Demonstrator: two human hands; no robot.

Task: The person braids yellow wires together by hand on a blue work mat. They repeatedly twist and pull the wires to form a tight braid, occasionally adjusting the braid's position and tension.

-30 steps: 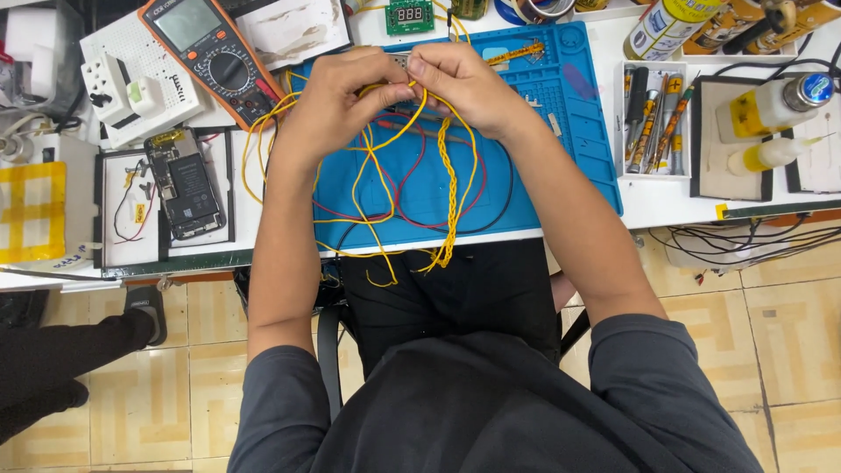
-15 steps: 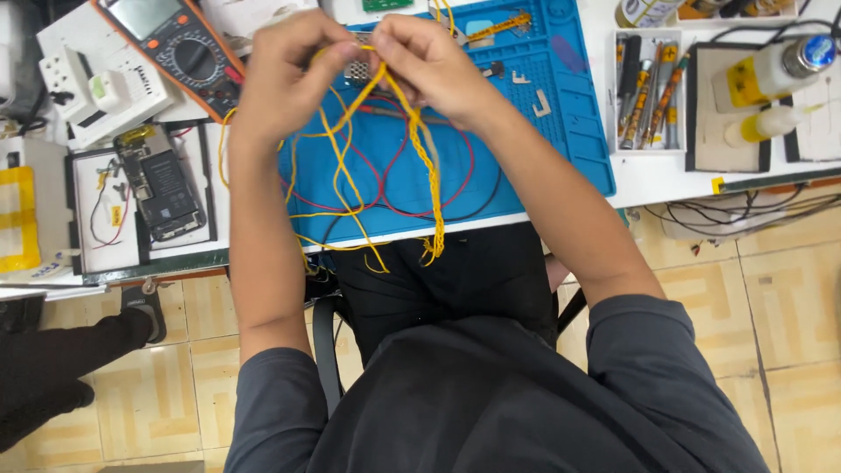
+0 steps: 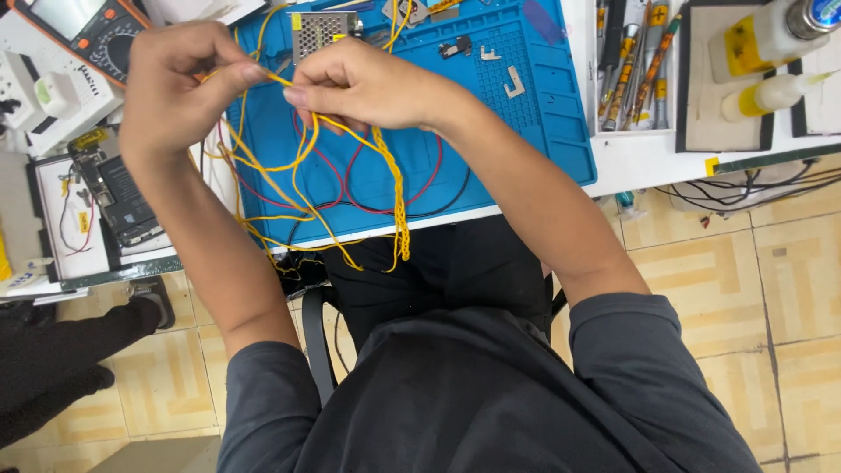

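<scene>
Both hands, left (image 3: 175, 92) and right (image 3: 368, 83), pinch thin yellow braided wires (image 3: 399, 201), seemingly light, limp, best gripped near the braid.

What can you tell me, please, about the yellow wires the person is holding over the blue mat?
The yellow wires are thin, insulated-looking strands. Several hang in loose loops, and one stretch is braided into a tight plait that drops past the table edge. The left hand pinches one strand with its fingertips; the right hand grips the top of the plait. They hang above the blue mat, where red and black leads also lie.
</scene>
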